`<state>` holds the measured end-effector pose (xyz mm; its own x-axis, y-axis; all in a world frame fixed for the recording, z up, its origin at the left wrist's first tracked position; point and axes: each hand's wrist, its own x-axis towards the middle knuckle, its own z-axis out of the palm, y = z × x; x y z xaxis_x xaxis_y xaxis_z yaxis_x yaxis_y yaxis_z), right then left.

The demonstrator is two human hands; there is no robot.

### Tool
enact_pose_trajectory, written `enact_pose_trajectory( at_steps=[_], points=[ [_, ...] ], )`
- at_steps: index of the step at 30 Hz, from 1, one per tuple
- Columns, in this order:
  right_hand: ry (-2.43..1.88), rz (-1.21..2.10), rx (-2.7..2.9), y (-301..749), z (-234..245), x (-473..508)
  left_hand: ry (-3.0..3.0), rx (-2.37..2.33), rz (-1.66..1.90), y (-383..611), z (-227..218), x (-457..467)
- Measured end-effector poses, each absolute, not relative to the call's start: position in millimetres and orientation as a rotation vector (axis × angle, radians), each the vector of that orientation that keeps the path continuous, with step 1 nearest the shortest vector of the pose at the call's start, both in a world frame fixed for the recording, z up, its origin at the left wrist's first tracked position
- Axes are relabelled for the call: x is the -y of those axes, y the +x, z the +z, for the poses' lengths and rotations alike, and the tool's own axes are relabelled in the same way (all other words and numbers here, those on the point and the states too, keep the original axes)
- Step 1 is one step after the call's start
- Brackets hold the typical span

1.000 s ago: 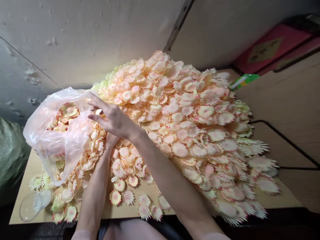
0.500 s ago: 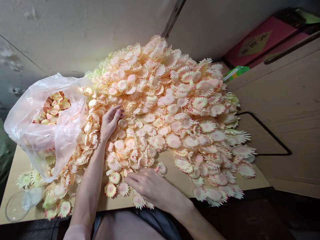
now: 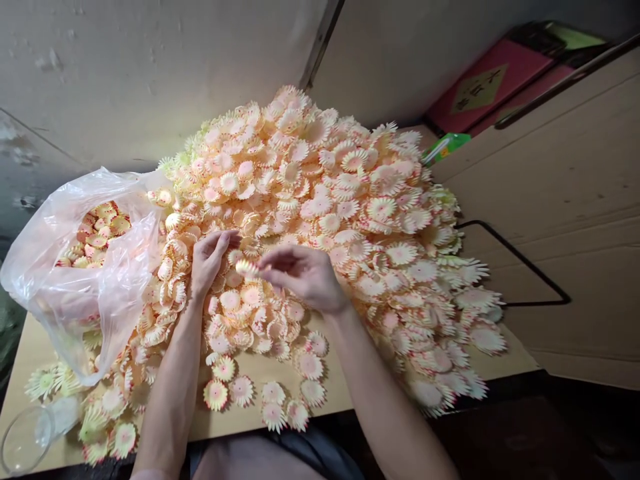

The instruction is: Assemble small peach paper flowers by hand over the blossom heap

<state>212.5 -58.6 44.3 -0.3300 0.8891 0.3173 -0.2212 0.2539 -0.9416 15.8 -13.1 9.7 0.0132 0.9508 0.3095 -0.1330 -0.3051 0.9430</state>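
Observation:
My right hand [image 3: 306, 272] is pinched on a pale artificial flower petal piece [image 3: 247, 269], held by its edge above the heap. To its left, my left hand [image 3: 209, 260] rests at the near side of the heap with its fingers stretched out and thumb raised. Its fingertips are partly hidden, and I see nothing held in it. Around both hands lies a large heap of round, fringed petal pieces [image 3: 320, 193], cream to pink with reddish tips. A few loose petal pieces [image 3: 274, 393] lie flat near the table's front edge.
An open translucent plastic bag [image 3: 125, 267] with smaller petal pieces stands at the left. A clear cup [image 3: 27, 437] lies at the front left corner of the table [image 3: 340, 390]. Cardboard [image 3: 550, 233] with a black wire loop stands at the right, near a red box [image 3: 485, 87].
My right hand has risen from the front edge to the middle, now with a petal piece in its fingers. My left hand has stayed near the same spot. The view has shifted slightly.

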Motion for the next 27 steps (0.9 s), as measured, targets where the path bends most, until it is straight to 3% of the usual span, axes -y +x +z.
enact_pose_trajectory(
  at_steps=[4,9,17,27],
  points=[
    [-0.687,1.393,1.124,191,8,-5,1.363,-0.940,1.513,13,8,14],
    [-0.628,1.440,1.128,179,-17,-23,1.429,-1.011,1.632,13,8,12],
    [-0.648,1.357,1.176,178,-9,-15,1.512,-1.101,1.592,17,7,12],
    [-0.806,0.987,1.290,167,-11,-10,1.637,-1.131,1.628,14,-2,10]
  ],
)
